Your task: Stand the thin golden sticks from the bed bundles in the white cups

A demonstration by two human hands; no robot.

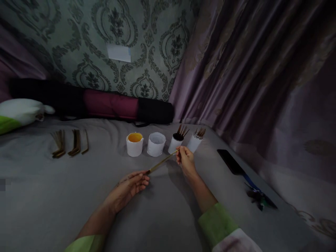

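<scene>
Golden brush (162, 162), pinched by the right hand (187, 161), touches the half-open left hand (130, 186).

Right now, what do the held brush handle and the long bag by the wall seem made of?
Brush handle: probably wood, being thin, straight and tan; finish unclear. Long bag: likely matte fabric, given its soft creases and lack of shine.

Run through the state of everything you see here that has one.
Brush: held slanted
Right hand: pinching the brush's handle end
Left hand: loosely curled; grip unclear
Leftmost cup: open, yellow inside
Second cup: open, pale inside
Third cup: open, holding sticks
Rightmost cup: holding sticks
Bent brown pieces: lying, mostly bunched
Black slab: lying flat
Long bag: lying lengthwise
Curtain: hanging
</scene>
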